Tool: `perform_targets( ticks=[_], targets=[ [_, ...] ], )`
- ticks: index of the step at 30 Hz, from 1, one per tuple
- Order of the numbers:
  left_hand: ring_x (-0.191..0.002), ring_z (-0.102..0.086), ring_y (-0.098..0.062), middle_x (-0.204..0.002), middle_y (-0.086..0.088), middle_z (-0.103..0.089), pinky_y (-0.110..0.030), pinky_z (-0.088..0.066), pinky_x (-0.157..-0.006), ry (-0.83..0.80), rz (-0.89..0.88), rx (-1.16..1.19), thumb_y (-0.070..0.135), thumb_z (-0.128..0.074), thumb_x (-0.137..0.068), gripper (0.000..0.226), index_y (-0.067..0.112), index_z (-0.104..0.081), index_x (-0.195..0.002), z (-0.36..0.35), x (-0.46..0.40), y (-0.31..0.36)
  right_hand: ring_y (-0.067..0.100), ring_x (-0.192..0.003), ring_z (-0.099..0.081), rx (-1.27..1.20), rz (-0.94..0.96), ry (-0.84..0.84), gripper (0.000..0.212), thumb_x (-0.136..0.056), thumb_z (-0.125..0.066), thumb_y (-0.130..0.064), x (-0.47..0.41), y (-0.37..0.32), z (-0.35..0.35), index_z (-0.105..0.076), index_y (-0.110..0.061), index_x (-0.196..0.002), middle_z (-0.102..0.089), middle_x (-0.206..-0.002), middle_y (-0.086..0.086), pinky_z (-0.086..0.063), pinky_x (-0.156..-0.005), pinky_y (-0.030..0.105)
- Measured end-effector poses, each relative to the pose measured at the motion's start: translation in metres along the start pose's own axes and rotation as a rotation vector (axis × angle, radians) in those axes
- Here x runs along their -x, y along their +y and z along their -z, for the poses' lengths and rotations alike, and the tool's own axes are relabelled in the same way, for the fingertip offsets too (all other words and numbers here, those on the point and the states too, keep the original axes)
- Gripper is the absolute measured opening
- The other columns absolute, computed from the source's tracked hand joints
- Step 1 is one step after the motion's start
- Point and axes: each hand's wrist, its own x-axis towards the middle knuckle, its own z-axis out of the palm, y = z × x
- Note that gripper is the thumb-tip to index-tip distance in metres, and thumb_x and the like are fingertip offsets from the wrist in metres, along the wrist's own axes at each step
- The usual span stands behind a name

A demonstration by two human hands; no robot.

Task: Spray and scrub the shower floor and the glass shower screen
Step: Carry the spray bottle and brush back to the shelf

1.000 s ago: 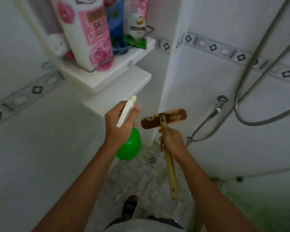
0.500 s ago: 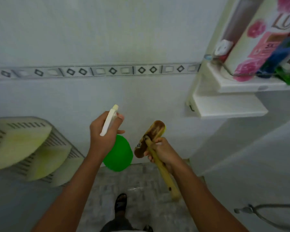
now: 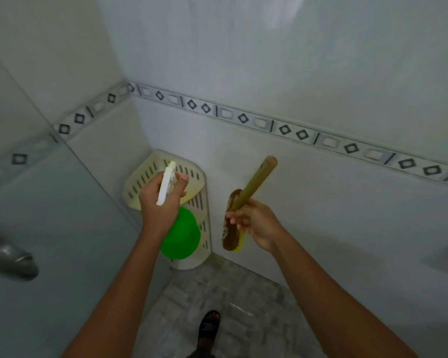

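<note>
My left hand (image 3: 158, 202) grips a spray bottle (image 3: 181, 233) with a round green body and a white trigger head, its nozzle pointing up and away. My right hand (image 3: 254, 223) holds a wooden scrub brush (image 3: 233, 228) by its handle; the handle end points up to the right and the brown head with yellow bristles hangs down. The glass shower screen (image 3: 36, 202) stands at the left. The grey mottled shower floor (image 3: 238, 306) lies below my arms.
A cream slotted corner shelf unit (image 3: 202, 202) stands in the corner behind the bottle. White tiled walls carry a band of diamond-pattern tiles (image 3: 282, 127). A metal handle (image 3: 11, 257) sticks out at the left. My sandalled foot (image 3: 208, 326) rests on the floor.
My view has swung left, from the toiletries shelf and hose to the corner with the slotted shelves and the glass. The brush has flipped: its handle now points up, its head down.
</note>
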Motion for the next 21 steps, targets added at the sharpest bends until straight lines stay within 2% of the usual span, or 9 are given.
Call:
perform_targets(
  ticks=[2,4,6,8,10,12,15,18,21],
  targets=[
    [-0.079,-0.071,-0.033,-0.077,0.007,-0.069,-0.062,-0.062,-0.077,0.027,-0.015,-0.022,0.052,-0.076,-0.084,0.009,0.043,-0.075,-0.083,0.013,-0.019,-0.01,0.017,-0.063,-0.06,0.137,0.034,0.001,0.022,-0.089,-0.064,-0.01,-0.024,-0.006,-0.026,-0.064,-0.01,-0.111,-0.07,-0.082,0.012,-0.044,-0.066,0.034],
    [-0.083,-0.071,-0.04,-0.077,0.008,-0.07,-0.062,-0.061,-0.078,0.077,-0.01,-0.043,0.052,-0.075,-0.084,0.004,0.049,-0.074,-0.082,0.023,-0.04,-0.022,0.015,-0.056,-0.055,0.223,0.057,0.036,0.024,-0.089,-0.07,-0.031,-0.048,-0.012,-0.05,-0.068,-0.011,-0.104,-0.066,-0.074,0.008,-0.044,-0.057,0.028],
    [-0.081,-0.07,-0.04,-0.076,0.006,-0.069,-0.06,-0.061,-0.078,0.118,0.0,-0.061,0.049,-0.075,-0.086,0.008,0.042,-0.073,-0.082,0.032,-0.062,-0.036,0.013,-0.051,-0.052,0.296,0.084,0.076,0.04,-0.085,-0.071,-0.049,-0.072,-0.021,-0.076,-0.071,-0.01,-0.092,-0.06,-0.065,0.004,-0.042,-0.05,0.024],
    [-0.073,-0.068,-0.03,-0.074,0.003,-0.066,-0.051,-0.061,-0.073,0.142,-0.003,-0.098,0.04,-0.076,-0.09,0.011,0.031,-0.072,-0.085,0.037,-0.082,-0.049,0.012,-0.052,-0.06,0.392,0.124,0.099,0.046,-0.083,-0.069,-0.057,-0.098,-0.027,-0.099,-0.072,-0.011,-0.086,-0.065,-0.062,-0.001,-0.047,-0.051,0.025],
    [-0.067,-0.061,-0.018,-0.072,0.001,-0.063,-0.036,-0.054,-0.066,0.165,0.002,-0.102,0.029,-0.078,-0.092,0.015,0.016,-0.071,-0.089,0.041,-0.098,-0.061,0.018,-0.058,-0.068,0.519,0.164,0.099,0.043,-0.085,-0.068,-0.052,-0.124,-0.03,-0.118,-0.073,-0.01,-0.091,-0.072,-0.07,0.005,-0.056,-0.055,0.029],
    [-0.067,-0.059,-0.016,-0.073,-0.004,-0.065,-0.03,-0.05,-0.065,0.193,-0.002,-0.114,0.03,-0.076,-0.092,0.023,0.007,-0.071,-0.092,0.044,-0.115,-0.073,0.024,-0.06,-0.068,0.634,0.186,0.087,0.034,-0.088,-0.066,-0.041,-0.151,-0.031,-0.137,-0.071,-0.008,-0.094,-0.072,-0.075,0.01,-0.056,-0.052,0.027],
    [-0.07,-0.062,-0.017,-0.076,-0.007,-0.067,-0.027,-0.051,-0.066,0.215,-0.014,-0.134,0.029,-0.074,-0.092,0.025,0.004,-0.07,-0.092,0.041,-0.134,-0.09,0.02,-0.069,-0.064,0.753,0.24,0.083,0.025,-0.091,-0.064,-0.03,-0.184,-0.035,-0.158,-0.067,-0.005,-0.091,-0.066,-0.077,0.005,-0.046,-0.052,0.022],
    [-0.068,-0.059,-0.012,-0.076,-0.009,-0.066,-0.026,-0.051,-0.064,0.244,-0.001,-0.125,0.024,-0.075,-0.093,0.023,0.002,-0.069,-0.091,0.039,-0.146,-0.104,0.016,-0.072,-0.061,0.809,0.263,0.06,0.024,-0.093,-0.064,-0.03,-0.21,-0.036,-0.176,-0.065,-0.006,-0.091,-0.063,-0.079,0.002,-0.046,-0.061,0.024],
    [-0.067,-0.06,-0.014,-0.075,-0.011,-0.066,-0.028,-0.052,-0.064,0.253,-0.007,-0.134,0.021,-0.076,-0.093,0.022,0.001,-0.069,-0.091,0.04,-0.159,-0.117,0.012,-0.066,-0.058,0.842,0.269,0.069,0.024,-0.095,-0.062,-0.033,-0.23,-0.039,-0.19,-0.063,-0.011,-0.085,-0.059,-0.07,-0.004,-0.04,-0.051,0.021]
  ],
)
